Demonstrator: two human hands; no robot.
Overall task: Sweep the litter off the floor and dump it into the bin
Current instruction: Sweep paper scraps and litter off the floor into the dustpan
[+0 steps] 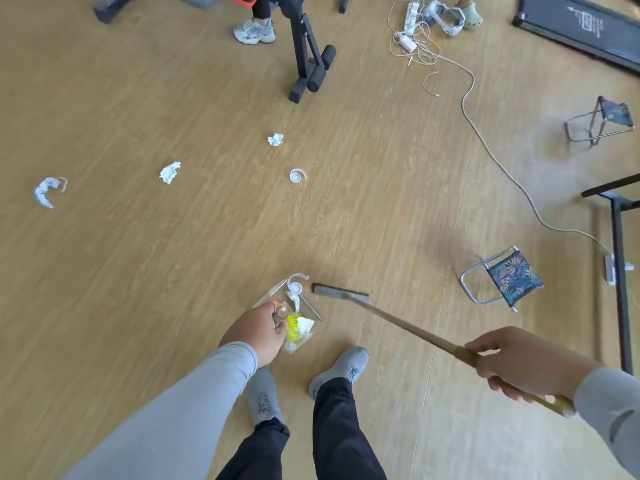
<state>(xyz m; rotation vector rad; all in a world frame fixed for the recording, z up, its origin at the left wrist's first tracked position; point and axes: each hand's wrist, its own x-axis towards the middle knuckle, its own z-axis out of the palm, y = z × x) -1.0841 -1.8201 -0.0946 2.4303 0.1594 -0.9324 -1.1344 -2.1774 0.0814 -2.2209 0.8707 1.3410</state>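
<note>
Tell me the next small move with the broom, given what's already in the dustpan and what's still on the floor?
Probably reach the broom head forward to the white plastic cap, the nearest loose piece, and draw it back to the clear dustpan that the left hand holds. The right hand already grips the broom handle; two crumpled tissues lie farther off.

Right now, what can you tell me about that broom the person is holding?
The broom has a long, slim handle that looks like tan wood or bamboo, ending in a narrow flat head with short dark bristles. It slants from the lower right down to the floor, its head resting on the wood-look boards just right of the clear dustpan, which holds litter. The right hand has its grip curled round the upper handle; the handle's end sticks out behind the hand.
</note>
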